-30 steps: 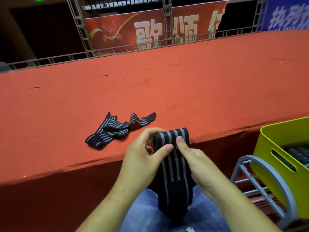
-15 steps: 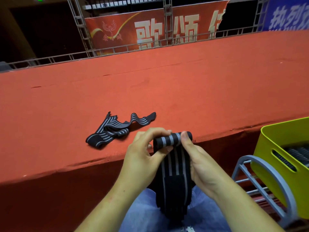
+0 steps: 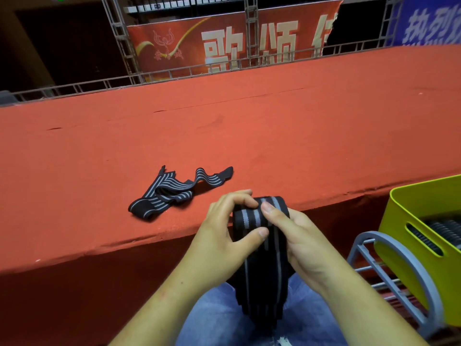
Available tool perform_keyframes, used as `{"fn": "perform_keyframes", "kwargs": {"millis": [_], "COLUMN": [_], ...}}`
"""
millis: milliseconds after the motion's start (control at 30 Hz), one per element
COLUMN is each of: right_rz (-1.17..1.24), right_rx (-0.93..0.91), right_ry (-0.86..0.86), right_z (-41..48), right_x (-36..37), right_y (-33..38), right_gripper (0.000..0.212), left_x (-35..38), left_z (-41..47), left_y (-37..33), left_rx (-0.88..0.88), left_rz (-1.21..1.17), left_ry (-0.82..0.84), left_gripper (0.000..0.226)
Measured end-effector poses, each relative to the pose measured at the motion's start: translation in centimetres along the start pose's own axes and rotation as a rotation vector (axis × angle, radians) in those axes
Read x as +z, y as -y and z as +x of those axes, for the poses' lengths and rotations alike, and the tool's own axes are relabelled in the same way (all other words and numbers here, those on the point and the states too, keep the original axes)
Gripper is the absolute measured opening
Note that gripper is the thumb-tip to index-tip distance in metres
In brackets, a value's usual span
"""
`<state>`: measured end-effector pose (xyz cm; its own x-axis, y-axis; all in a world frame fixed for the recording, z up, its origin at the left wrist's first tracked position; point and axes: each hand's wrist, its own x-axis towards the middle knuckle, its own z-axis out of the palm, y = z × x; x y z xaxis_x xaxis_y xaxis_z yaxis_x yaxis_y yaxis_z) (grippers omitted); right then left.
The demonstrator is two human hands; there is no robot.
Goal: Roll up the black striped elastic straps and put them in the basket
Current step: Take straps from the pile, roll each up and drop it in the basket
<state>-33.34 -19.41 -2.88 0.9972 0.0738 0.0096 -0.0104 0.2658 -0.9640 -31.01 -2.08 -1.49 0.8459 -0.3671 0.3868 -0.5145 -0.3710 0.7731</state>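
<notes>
A black strap with grey stripes (image 3: 259, 260) is held in front of me, its top end wound into a short roll and its tail hanging down over my lap. My left hand (image 3: 224, 236) grips the roll from the left, thumb across the front. My right hand (image 3: 296, 236) pinches it from the right, thumb on top. A second striped strap (image 3: 172, 189) lies loose and crumpled on the red surface, to the upper left of my hands. The yellow-green basket (image 3: 399, 221) stands at the right edge with dark rolled straps inside.
The red-covered platform (image 3: 249, 133) stretches across the view, with its front edge just beyond my hands. A grey metal rack (image 3: 389, 260) holds the basket at the lower right. Metal trusses and a red banner (image 3: 224, 46) stand behind the platform.
The roll has grown thicker as both hands turned it down the strap. The hanging tail looks shorter. The loose strap on the platform has not moved.
</notes>
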Motion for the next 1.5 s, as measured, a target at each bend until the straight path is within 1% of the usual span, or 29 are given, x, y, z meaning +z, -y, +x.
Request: {"fn": "perform_keyframes", "kwargs": {"millis": [67, 133, 233, 267, 333, 433, 533, 600, 700, 800, 833, 900, 967, 1067, 1267, 1500], "right_rz": [0.003, -0.005, -0.035, -0.053, -0.090, -0.095, -0.127, -0.180, -0.200, -0.200, -0.204, -0.206, -0.206, -0.190, -0.078, -0.001], "right_rx": [-0.009, -0.033, -0.082, -0.096, -0.117, -0.089, -0.091, -0.134, -0.201, -0.222, -0.225, -0.233, -0.230, -0.210, -0.112, -0.018], "right_ry": [0.013, 0.025, 0.047, 0.058, 0.070, 0.068, 0.032, -0.010, -0.054, -0.075, -0.078, -0.085, -0.090, -0.090, -0.057, -0.015], "right_z": [0.0, -0.1, -0.1, -0.1, -0.1, 0.0, 0.0, 0.0, 0.0, -0.1, -0.1, -0.2, -0.2, -0.3, -0.4, -0.4], "right_x": [-0.1, -0.1, -0.1, 0.0, 0.1, 0.5, 1.0, 1.3, 1.4, 1.2, 1.2, 1.1, 1.0, 0.9, 0.9, 0.8], "right_y": [0.1, 0.1, 0.0, 0.0, -0.2, -0.6, -0.8, -0.7, -0.7, -0.8, -0.8, -0.7, -0.7, -0.6, -0.5, -0.4], "right_gripper": [0.030, 0.024, 0.025, 0.025, 0.025, 0.027, 0.034, 0.037, 0.032, 0.026, 0.025, 0.023, 0.022, 0.023, 0.028, 0.041], "left_x": [-0.2, -0.3, -0.3, -0.2, 0.1, 0.3, 0.4, 0.4, 0.3, 0.0, 0.0, 0.0, 0.0, -0.1, -0.1, 0.0], "left_z": [-0.1, 0.0, 0.1, 0.1, 0.0, -0.1, -0.1, -0.1, -0.1, -0.1, -0.1, -0.1, -0.1, 0.0, 0.2, 0.2], "left_y": [-0.1, -0.4, -0.2, -0.1, 0.0, -0.1, -0.4, -0.5, -0.6, -0.6, -0.6, -0.7, -0.8, -1.0, -1.0, -0.4], "left_rx": [-0.036, -0.074, -0.125, -0.134, -0.149, -0.138, -0.105, -0.105, -0.131, -0.152, -0.158, -0.158, -0.147, -0.143, -0.117, -0.071], "left_rz": [-0.040, -0.071, -0.098, -0.113, -0.148, -0.177, -0.165, -0.165, -0.191, -0.206, -0.205, -0.198, -0.186, -0.169, -0.169, -0.156], "left_ry": [0.020, 0.008, 0.014, 0.024, 0.037, 0.021, 0.006, 0.016, 0.047, 0.057, 0.053, 0.039, 0.023, 0.007, -0.009, -0.058], "left_gripper": [0.036, 0.038, 0.053, 0.055, 0.052, 0.049, 0.047, 0.045, 0.046, 0.052, 0.051, 0.041, 0.028, 0.021, 0.018, 0.023]}}
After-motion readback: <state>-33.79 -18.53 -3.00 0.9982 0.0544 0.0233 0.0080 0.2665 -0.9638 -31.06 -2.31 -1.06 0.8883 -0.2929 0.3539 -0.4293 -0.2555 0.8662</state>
